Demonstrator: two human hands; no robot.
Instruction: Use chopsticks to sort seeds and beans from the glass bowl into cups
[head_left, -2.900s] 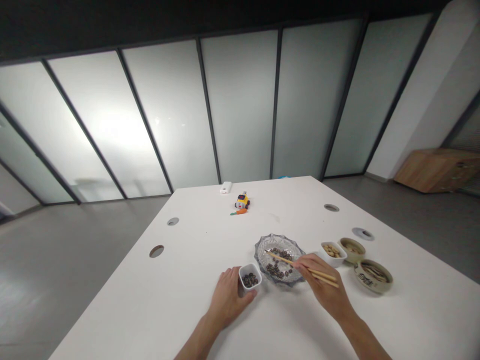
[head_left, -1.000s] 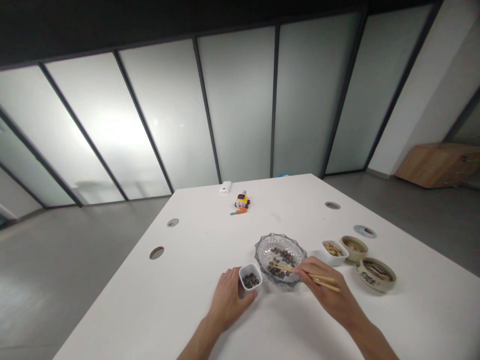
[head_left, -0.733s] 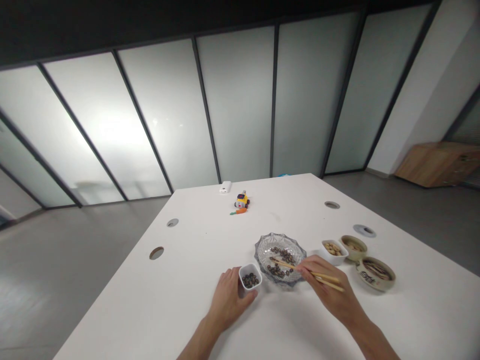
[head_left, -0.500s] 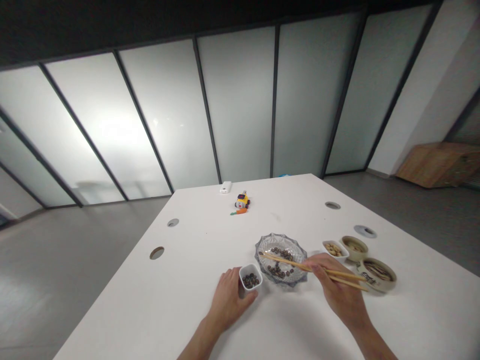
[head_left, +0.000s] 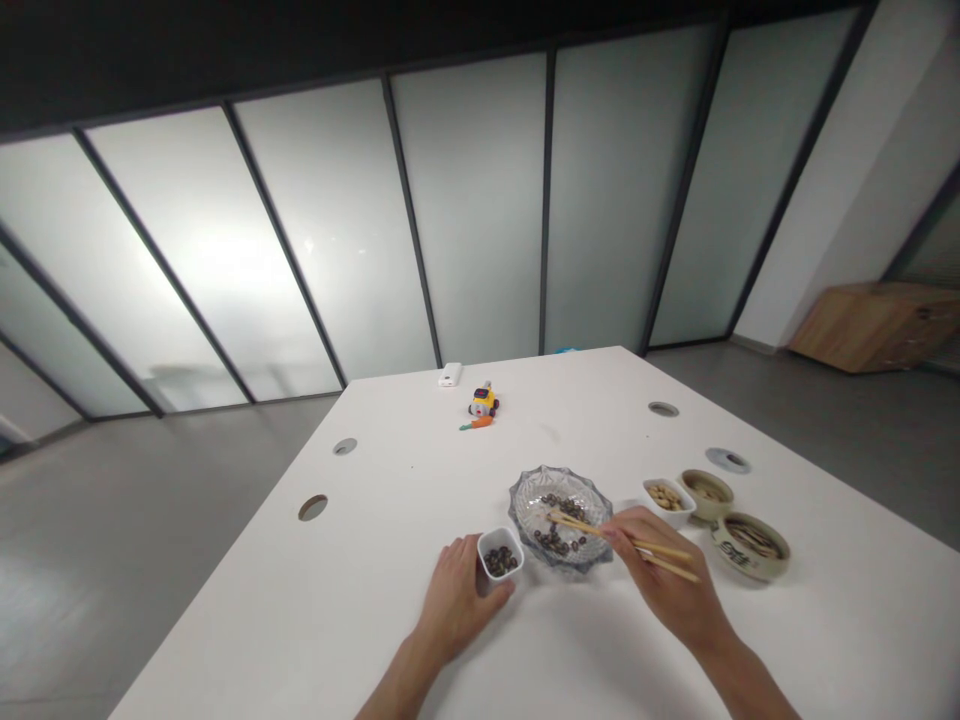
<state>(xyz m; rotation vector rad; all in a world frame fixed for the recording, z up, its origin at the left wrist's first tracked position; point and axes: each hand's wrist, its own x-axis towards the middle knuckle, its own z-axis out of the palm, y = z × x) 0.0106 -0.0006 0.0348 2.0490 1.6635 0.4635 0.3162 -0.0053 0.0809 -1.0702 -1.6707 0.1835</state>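
My left hand (head_left: 459, 590) is curled around the side of a small white square cup (head_left: 484, 543), which stands on the table with dark brown beans (head_left: 500, 561) inside. Just right of it is a scalloped clear glass bowl (head_left: 527, 497) holding several more dark beans (head_left: 553, 543). My right hand (head_left: 664, 575) grips a pair of wooden chopsticks (head_left: 585, 524). Their tips are down in the glass bowl among the beans, close together; whether a bean is between them I cannot tell.
Right of the glass bowl stand a white dish of pale nuts (head_left: 666, 497) and two beige bowls (head_left: 706, 512), (head_left: 750, 565) with dried pieces. Farther back on the white table (head_left: 360, 620) lie a toy carrot (head_left: 477, 423), a yellow toy vehicle (head_left: 484, 402) and a white box-like device (head_left: 450, 375).
The chopstick tips have moved right, from the bowl's left side toward its middle, and look closer together. My left hand and the cup have stayed in place.
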